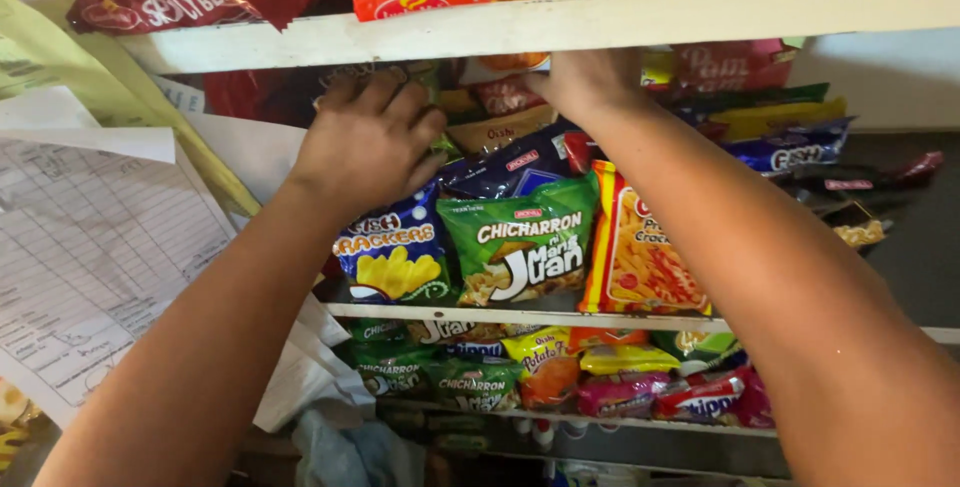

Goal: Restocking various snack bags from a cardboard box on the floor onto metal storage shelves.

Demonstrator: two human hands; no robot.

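Hands deep in the snack shelf

Your left hand [368, 142] curls over the blue bag [395, 257], fingers bent onto its top edge, though a firm pinch can't be told. Your right hand [585, 77] reaches in at one o'clock, fingers hidden behind packets, grip unknowable. The green bag [520, 247] stands at three o'clock of the blue one, touching it.

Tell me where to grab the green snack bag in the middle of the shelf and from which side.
Take the green snack bag by its top crimped edge, coming from the front and slightly above. It stands upright and faces outward, wedged between the blue snack bag and the orange snack bag, so its sides are blocked. The left hand is nearest and could likely pinch it there.
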